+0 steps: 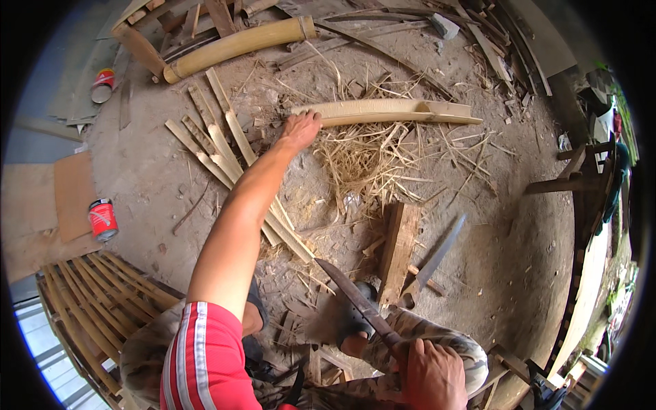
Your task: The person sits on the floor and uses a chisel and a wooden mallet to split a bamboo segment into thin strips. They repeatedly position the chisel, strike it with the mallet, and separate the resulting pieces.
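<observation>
My left arm is stretched out, and my left hand (303, 130) is closed on the near-left end of a split bamboo length (383, 111). That piece lies over a heap of thin bamboo shavings (359, 158), its pale inner side partly showing. Low in the view, my right hand (435, 376) grips a machete (359, 298), its dark blade pointing up and left. The blade tip is beside the lower ends of several bamboo strips (229, 140), which lie fanned under my left forearm. The machete's handle is mostly hidden in my fist.
A wooden block (401, 249) and a handsaw (441, 256) lie near my knees. Whole bamboo (239, 49) rests at the back left. Red cans (103, 220) stand at left, above a bamboo-slat bench (102, 290). A wooden stool (570, 179) stands at right.
</observation>
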The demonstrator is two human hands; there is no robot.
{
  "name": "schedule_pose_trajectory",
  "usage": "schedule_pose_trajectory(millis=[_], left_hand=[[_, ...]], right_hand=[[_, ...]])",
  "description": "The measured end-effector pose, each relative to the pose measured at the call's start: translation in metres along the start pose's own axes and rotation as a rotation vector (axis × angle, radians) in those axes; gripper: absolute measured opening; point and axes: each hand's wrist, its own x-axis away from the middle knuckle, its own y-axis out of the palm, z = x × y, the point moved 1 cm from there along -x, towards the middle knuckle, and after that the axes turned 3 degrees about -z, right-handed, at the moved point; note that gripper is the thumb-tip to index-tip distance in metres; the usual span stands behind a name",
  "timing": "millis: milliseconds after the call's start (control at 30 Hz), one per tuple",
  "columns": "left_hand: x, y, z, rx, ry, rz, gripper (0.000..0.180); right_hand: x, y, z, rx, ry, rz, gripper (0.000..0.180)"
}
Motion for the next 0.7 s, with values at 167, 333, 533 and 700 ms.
schedule_pose_trajectory(millis=[167,333,533,700], left_hand=[[0.056,-0.030,-0.009,0.266,0.084,-0.183,0.037],[0.088,-0.121,0.012,0.231,0.145,-0.168,0.044],[0.134,-0.239,-0.014,0.059,0.003,-0.053,0.053],[0.159,-0.345,-0.015,-0.097,0.008,0.176,0.053]], right_hand=[[0.004,0.013,-0.001,0.017,-0.093,0.016,0.032],[0.004,0.014,-0.017,0.004,-0.084,-0.002,0.026],[-0.008,0.020,-0.032,0.099,-0.138,-0.059,0.027],[-0.009,0.033,-0.026,0.115,-0.150,0.030,0.024]])
